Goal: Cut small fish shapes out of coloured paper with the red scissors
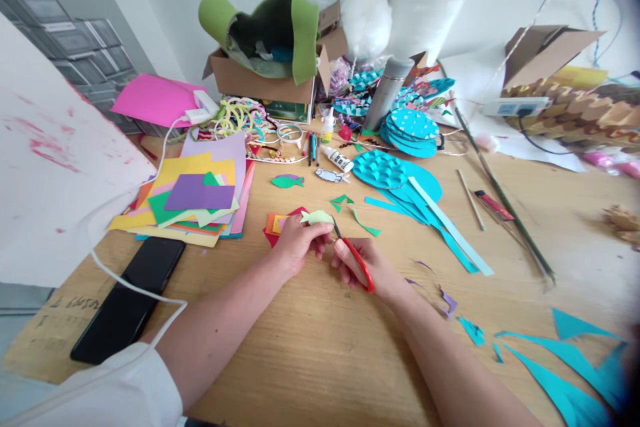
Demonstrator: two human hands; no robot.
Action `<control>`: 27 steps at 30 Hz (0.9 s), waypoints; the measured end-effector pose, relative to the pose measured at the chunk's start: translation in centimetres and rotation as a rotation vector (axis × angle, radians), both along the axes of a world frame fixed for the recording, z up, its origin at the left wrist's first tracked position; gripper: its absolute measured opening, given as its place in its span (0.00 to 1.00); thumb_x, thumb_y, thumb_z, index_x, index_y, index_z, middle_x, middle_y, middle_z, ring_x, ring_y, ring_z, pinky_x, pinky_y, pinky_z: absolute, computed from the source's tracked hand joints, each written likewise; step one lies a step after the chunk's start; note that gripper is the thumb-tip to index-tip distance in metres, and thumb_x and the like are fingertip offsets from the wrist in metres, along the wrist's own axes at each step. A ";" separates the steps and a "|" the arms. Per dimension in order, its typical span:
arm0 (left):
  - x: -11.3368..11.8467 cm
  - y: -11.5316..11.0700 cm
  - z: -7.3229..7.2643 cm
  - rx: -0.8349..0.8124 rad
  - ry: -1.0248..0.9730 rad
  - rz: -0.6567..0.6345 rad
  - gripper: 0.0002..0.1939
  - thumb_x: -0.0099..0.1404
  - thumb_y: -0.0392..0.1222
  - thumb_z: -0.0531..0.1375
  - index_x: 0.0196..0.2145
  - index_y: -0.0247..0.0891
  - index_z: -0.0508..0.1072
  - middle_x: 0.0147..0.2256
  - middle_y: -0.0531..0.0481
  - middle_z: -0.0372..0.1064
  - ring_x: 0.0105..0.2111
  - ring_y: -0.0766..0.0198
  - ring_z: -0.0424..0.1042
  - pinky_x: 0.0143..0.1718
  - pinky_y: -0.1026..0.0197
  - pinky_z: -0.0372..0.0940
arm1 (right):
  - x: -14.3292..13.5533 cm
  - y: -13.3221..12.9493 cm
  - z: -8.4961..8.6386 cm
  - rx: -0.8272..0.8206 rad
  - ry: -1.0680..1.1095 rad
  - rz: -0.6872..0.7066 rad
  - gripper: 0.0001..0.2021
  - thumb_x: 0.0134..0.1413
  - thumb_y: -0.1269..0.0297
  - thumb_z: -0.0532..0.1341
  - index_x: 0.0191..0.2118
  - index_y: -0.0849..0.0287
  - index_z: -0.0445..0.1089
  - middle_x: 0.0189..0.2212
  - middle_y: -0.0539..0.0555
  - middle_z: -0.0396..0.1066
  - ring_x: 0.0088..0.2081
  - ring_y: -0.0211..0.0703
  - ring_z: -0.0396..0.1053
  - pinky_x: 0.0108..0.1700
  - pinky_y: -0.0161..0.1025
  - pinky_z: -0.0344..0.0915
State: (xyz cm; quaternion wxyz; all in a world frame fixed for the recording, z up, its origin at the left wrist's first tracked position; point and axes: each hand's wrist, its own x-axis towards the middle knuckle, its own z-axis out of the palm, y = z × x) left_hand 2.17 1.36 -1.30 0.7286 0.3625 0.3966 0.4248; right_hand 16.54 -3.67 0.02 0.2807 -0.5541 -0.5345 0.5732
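Note:
My left hand is closed on a light green paper fish, pinched between thumb and fingers. In my right hand are red-handled scissors, their tips at the right edge of the fish. Some of the fingers are hidden behind the handles. Beyond the hands lie a green paper fish with a purple edge and a white fish shape with dark outlines. Small red and orange paper pieces lie partly under my left hand. Green paper scraps rest just past the scissors.
A stack of coloured paper and a black phone with a white cable lie left. Blue paper discs, a grey flask and a cardboard box stand behind. Blue scraps and a long stick lie right.

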 end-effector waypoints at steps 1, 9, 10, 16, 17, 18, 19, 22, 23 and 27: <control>0.0 0.0 0.0 0.000 0.000 0.002 0.09 0.47 0.39 0.66 0.20 0.34 0.69 0.16 0.54 0.65 0.12 0.71 0.60 0.11 0.67 0.51 | 0.0 0.0 0.0 -0.002 -0.002 -0.001 0.33 0.47 0.30 0.53 0.24 0.61 0.65 0.13 0.48 0.63 0.13 0.31 0.58 0.16 0.29 0.53; 0.0 0.0 -0.1 -0.003 -0.001 0.003 0.10 0.47 0.40 0.66 0.20 0.34 0.68 0.16 0.55 0.65 0.12 0.71 0.60 0.11 0.68 0.51 | 0.0 0.0 -0.1 0.005 -0.009 0.008 0.33 0.48 0.30 0.53 0.24 0.61 0.64 0.13 0.48 0.62 0.13 0.31 0.57 0.15 0.29 0.51; 0.0 0.0 0.0 -0.004 -0.001 0.004 0.10 0.47 0.40 0.66 0.20 0.34 0.68 0.16 0.55 0.65 0.12 0.71 0.60 0.11 0.68 0.51 | 0.1 0.0 -0.1 0.005 -0.009 0.008 0.33 0.48 0.30 0.53 0.24 0.61 0.64 0.13 0.48 0.62 0.13 0.31 0.57 0.15 0.29 0.51; 0.0 0.1 0.1 -0.014 -0.004 -0.002 0.09 0.47 0.40 0.66 0.20 0.34 0.69 0.16 0.54 0.66 0.12 0.71 0.61 0.11 0.67 0.52 | 0.2 0.0 -0.2 0.016 0.000 0.016 0.32 0.49 0.31 0.53 0.25 0.61 0.64 0.13 0.48 0.62 0.13 0.30 0.56 0.15 0.29 0.50; 0.0 0.1 0.1 -0.016 -0.006 -0.003 0.09 0.47 0.40 0.66 0.21 0.34 0.69 0.17 0.54 0.66 0.13 0.71 0.61 0.12 0.67 0.52 | 0.2 0.0 -0.3 0.020 0.002 0.016 0.32 0.49 0.31 0.53 0.25 0.61 0.64 0.13 0.48 0.62 0.12 0.30 0.56 0.15 0.29 0.50; 0.0 0.1 0.1 -0.018 -0.008 -0.005 0.10 0.47 0.40 0.66 0.21 0.34 0.69 0.17 0.54 0.66 0.13 0.71 0.61 0.12 0.67 0.53 | 0.2 0.0 -0.3 0.024 0.006 0.017 0.32 0.48 0.31 0.54 0.25 0.61 0.64 0.13 0.48 0.62 0.12 0.30 0.56 0.15 0.29 0.50; 0.0 0.1 0.1 -0.019 -0.010 -0.009 0.10 0.47 0.40 0.67 0.21 0.34 0.69 0.17 0.54 0.66 0.13 0.71 0.61 0.12 0.67 0.53 | 0.2 0.1 -0.3 0.026 0.010 0.019 0.32 0.48 0.31 0.54 0.25 0.61 0.64 0.13 0.48 0.62 0.12 0.30 0.56 0.15 0.29 0.50; -0.1 0.1 0.1 -0.021 -0.012 -0.024 0.11 0.47 0.40 0.67 0.22 0.34 0.69 0.17 0.54 0.66 0.14 0.70 0.62 0.13 0.67 0.54 | 0.2 0.1 -0.3 0.031 0.021 0.023 0.32 0.48 0.31 0.54 0.25 0.61 0.64 0.12 0.48 0.62 0.12 0.30 0.56 0.15 0.29 0.50; -0.2 0.1 0.1 -0.021 -0.013 -0.028 0.11 0.47 0.41 0.68 0.23 0.34 0.69 0.18 0.54 0.66 0.14 0.70 0.62 0.13 0.67 0.54 | 0.2 0.2 -0.4 0.032 0.024 0.022 0.32 0.48 0.31 0.54 0.24 0.61 0.64 0.12 0.48 0.62 0.12 0.30 0.56 0.15 0.29 0.50; -0.2 0.2 0.3 -0.028 -0.023 -0.047 0.13 0.49 0.45 0.68 0.25 0.34 0.70 0.20 0.53 0.68 0.15 0.70 0.63 0.14 0.67 0.56 | 0.2 0.2 -0.3 0.019 0.033 0.010 0.32 0.46 0.29 0.55 0.24 0.61 0.63 0.12 0.48 0.62 0.12 0.31 0.57 0.15 0.30 0.52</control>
